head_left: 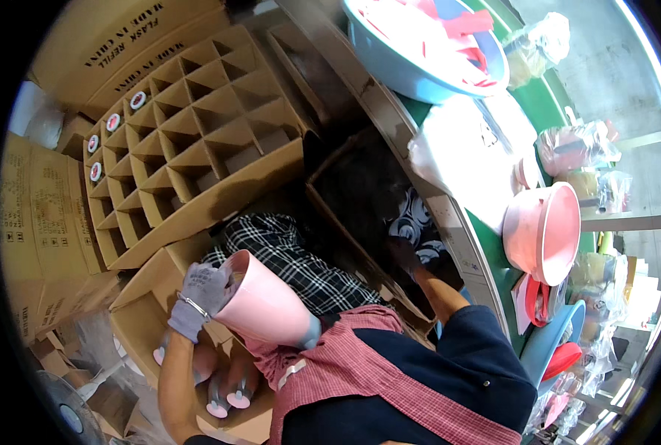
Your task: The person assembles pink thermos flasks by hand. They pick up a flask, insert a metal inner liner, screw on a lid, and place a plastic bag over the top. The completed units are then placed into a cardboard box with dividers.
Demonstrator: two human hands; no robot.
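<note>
My left hand, in a grey glove with a metal band at the wrist, is closed on the upper rim of a pink flask body. The flask body tilts against my red checked apron, its blue-grey end toward me. Below my left arm, an open carton holds several grey-and-pink flask-shaped pieces with pink round ends. My right hand reaches down into shadow beside a black-and-white patterned cloth; its fingers are too dark to make out.
A large carton with cardboard dividers stands ahead on the left, several round-topped pieces in its far-left cells. Along the right runs a green bench with a blue basin and pink tubs. A fan stands lower left.
</note>
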